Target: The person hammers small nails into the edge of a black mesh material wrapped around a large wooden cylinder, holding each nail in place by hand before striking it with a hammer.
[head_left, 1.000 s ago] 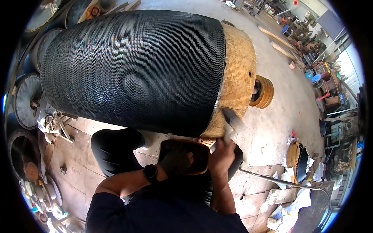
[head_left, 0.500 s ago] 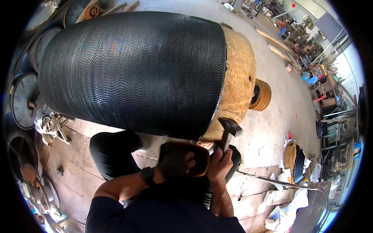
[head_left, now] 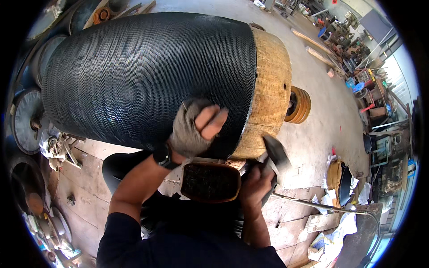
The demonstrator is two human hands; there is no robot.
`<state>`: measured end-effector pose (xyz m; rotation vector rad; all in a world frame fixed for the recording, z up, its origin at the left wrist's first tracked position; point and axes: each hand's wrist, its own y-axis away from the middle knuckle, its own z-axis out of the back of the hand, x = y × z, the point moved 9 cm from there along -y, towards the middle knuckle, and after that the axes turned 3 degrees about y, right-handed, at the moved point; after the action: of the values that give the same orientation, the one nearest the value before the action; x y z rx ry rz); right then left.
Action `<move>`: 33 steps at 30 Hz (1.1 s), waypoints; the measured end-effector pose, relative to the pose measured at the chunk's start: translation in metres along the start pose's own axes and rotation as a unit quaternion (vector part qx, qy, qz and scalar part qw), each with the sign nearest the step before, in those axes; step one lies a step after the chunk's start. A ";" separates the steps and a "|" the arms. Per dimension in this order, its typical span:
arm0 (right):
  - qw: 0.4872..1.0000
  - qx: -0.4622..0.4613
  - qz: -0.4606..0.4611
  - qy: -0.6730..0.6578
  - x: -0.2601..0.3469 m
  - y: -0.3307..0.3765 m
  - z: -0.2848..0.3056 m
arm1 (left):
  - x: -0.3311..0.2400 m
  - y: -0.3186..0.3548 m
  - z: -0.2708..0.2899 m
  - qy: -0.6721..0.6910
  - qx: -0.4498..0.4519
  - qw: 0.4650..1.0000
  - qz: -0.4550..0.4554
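Note:
A large roller (head_left: 147, 80) with a black, finely ridged covering lies across in front of me, and a bare wooden band (head_left: 270, 85) rings its right end. My left hand (head_left: 196, 127), in a grey glove with bare fingertips, is over the roller's near right part. Its fingers are curled together; what they hold, if anything, is too small to make out. My right hand (head_left: 257, 185) grips a hammer (head_left: 277, 154) by the handle, with the blurred head beside the lower edge of the wooden band. Between my forearms sits a brown tray (head_left: 210, 199) with small dark pieces inside.
An orange-brown grooved pulley (head_left: 300, 105) juts from the roller's right end. Large drums (head_left: 27, 118) line the left side. A hose (head_left: 313, 207) crosses the floor at the right, near scattered paper (head_left: 342, 230) and a board. Cluttered equipment stands along the right wall.
My left hand has come up out of the tray and moved over the roller. The hammer has shifted slightly right and its head has swung away from the wooden band.

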<state>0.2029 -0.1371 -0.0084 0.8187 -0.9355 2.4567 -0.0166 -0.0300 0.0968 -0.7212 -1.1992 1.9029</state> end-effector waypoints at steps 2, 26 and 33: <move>0.984 0.174 0.024 0.040 -0.001 -0.007 -0.031 | 0.018 -0.007 -0.013 -0.095 0.025 0.995 -0.034; 0.989 0.115 0.026 -0.093 -0.018 0.007 -0.010 | 0.016 -0.047 -0.018 -0.118 -0.011 0.992 -0.048; 0.979 0.147 -0.018 -0.139 -0.017 0.003 -0.012 | -0.044 0.012 -0.056 0.150 0.046 0.986 0.060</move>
<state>0.2095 -0.1336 -0.0278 1.2936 -0.6425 2.5262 0.0476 -0.0420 0.0666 -1.0068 -0.8922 1.8517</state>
